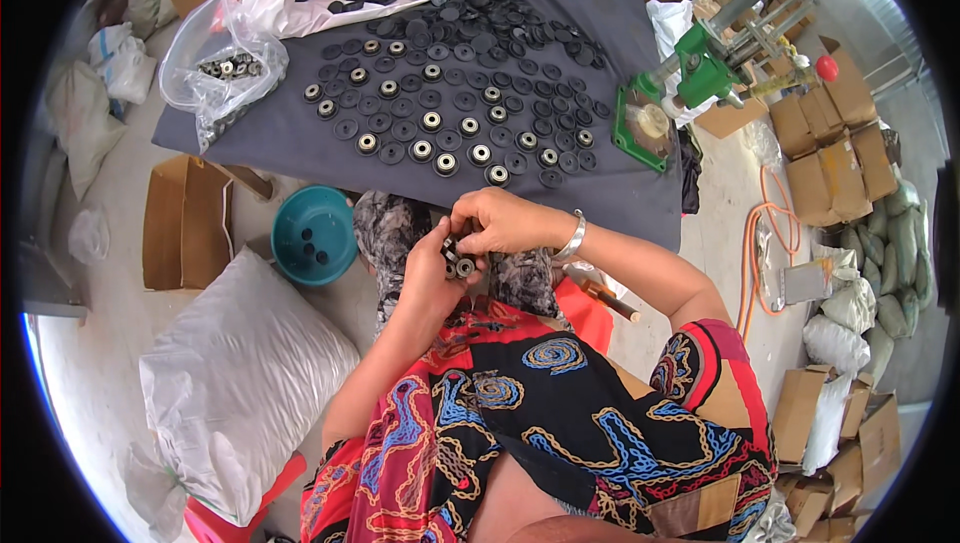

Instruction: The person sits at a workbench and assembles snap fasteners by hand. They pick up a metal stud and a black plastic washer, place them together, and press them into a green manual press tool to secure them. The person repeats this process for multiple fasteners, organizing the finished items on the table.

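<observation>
My left hand [432,265] and right hand [503,223] meet just near the table [620,183] edge, over my lap. Both are clenched on a small black wheel with a metal bearing [462,265], pinched between the fingers; left hand under it, right hand over it from the far side. Rows of black discs [440,128] lie on the table just beyond my hands. Teal bowl [314,235] sits on the floor to the left, clear bag of bearings [225,68] far left.
</observation>
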Available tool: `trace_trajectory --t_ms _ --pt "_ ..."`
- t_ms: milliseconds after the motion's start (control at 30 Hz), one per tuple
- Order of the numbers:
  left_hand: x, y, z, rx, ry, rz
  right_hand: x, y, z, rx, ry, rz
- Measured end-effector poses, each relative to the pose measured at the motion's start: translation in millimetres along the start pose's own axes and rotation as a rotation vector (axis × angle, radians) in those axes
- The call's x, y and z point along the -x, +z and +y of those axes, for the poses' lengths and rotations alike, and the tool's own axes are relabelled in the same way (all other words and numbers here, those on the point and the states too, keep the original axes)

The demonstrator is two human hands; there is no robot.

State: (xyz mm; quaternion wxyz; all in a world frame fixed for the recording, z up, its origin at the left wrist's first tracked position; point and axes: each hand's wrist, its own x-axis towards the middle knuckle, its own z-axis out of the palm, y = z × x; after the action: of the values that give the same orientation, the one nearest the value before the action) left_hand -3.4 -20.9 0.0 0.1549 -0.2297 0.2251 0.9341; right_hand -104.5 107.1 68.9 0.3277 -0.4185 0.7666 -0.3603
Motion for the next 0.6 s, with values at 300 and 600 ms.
trace_trajectory --t_ms 300,600 --pt "0.6 -14.3 8.1 0.091 0.109 0.190 -34.5 -104.0 21.6 0.344 -0.038 0.640" --pt "4.3 -19.8 14.1 0.079 0.136 0.164 -71.9 -156.0 74.3 0.641 0.162 0.575"
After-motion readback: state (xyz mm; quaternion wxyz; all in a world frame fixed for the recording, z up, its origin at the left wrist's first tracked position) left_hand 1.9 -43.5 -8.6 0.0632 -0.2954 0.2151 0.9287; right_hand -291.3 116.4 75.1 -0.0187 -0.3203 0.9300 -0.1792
